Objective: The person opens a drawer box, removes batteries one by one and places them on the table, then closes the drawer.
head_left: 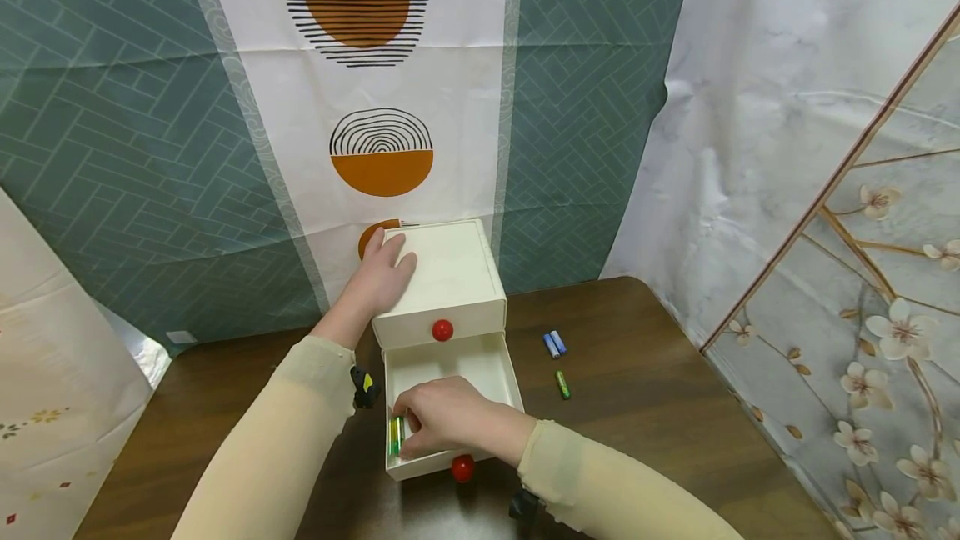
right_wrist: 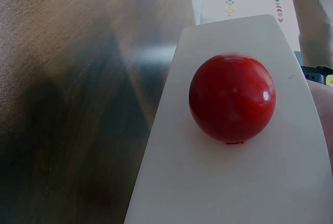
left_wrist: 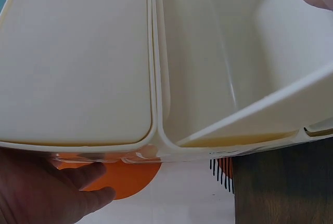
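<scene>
A white two-drawer box [head_left: 450, 269] stands on the table, its lower drawer [head_left: 510, 373] pulled out. My left hand [head_left: 380, 277] rests on the left part of its top, fingers spread; the left wrist view shows fingers [left_wrist: 91, 200] along the box's side. My right hand [head_left: 450, 411] reaches into the open drawer, thumb and forefinger pinching a green battery [head_left: 402, 425] at its left wall. Another green battery [head_left: 393, 437] lies alongside it. The right wrist view shows the drawer front's red knob [right_wrist: 232, 98]; that hand's fingertips are hidden there.
Two blue batteries [head_left: 555, 344] and one green battery [head_left: 563, 385] lie on the brown table [head_left: 622, 407] right of the box. The upper drawer, with a red knob [head_left: 442, 330], is closed. A patterned cloth [head_left: 465, 107] hangs behind; a floral one [head_left: 862, 357] hangs at the right.
</scene>
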{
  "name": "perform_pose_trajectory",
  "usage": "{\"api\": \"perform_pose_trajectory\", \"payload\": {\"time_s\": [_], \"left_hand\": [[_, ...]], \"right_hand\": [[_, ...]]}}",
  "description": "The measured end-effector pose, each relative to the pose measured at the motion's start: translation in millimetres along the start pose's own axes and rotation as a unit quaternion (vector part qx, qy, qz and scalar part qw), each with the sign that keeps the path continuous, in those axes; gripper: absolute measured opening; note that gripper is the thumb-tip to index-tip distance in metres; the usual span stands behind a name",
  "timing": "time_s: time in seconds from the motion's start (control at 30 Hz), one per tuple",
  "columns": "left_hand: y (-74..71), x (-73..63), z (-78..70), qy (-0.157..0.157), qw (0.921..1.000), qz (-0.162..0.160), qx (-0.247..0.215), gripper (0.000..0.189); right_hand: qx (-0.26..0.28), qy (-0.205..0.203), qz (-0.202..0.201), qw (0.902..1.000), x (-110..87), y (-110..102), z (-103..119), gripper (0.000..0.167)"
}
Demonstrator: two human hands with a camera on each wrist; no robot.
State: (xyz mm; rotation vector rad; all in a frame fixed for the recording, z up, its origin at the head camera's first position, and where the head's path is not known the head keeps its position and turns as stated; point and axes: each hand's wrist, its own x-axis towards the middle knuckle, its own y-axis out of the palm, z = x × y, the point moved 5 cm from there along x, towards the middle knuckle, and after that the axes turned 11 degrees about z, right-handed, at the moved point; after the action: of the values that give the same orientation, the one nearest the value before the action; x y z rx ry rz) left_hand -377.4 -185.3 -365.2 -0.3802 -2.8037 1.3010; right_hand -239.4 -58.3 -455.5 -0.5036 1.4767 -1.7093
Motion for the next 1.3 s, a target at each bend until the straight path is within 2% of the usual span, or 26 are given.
{"api": "perform_pose_trajectory", "payload": {"time_s": [0.27, 0.67, 0.97, 1.17, 1.3], "left_hand": [[-0.1, 0.4, 0.3, 0.005, 1.0000, -0.002, 0.001, 0.068], [0.4, 1.2, 1.3, 0.004, 1.0000, -0.003, 0.000, 0.068], [0.1, 0.2, 0.5, 0.002, 1.0000, -0.003, -0.004, 0.068], [0.0, 0.1, 0.2, 0.002, 1.0000, -0.003, -0.005, 0.068], [0.1, 0.1, 0.4, 0.004, 1.0000, -0.003, -0.001, 0.068]], "right_hand": [[-0.004, 0.002, -0.004, 1.0000, 0.9, 0.7, -0.1, 0.040], [-0.024, 0.000, -0.009, 0.9997, 1.6, 0.3, 0.0, 0.026], [-0.012, -0.014, -0.013, 0.9997, 0.4, -1.6, -2.3, 0.022], [-0.008, -0.011, -0.019, 0.9997, -2.3, -5.3, -5.4, 0.027], [0.004, -0.007, -0.020, 0.9998, -5.2, -8.8, -7.4, 0.024]]}}
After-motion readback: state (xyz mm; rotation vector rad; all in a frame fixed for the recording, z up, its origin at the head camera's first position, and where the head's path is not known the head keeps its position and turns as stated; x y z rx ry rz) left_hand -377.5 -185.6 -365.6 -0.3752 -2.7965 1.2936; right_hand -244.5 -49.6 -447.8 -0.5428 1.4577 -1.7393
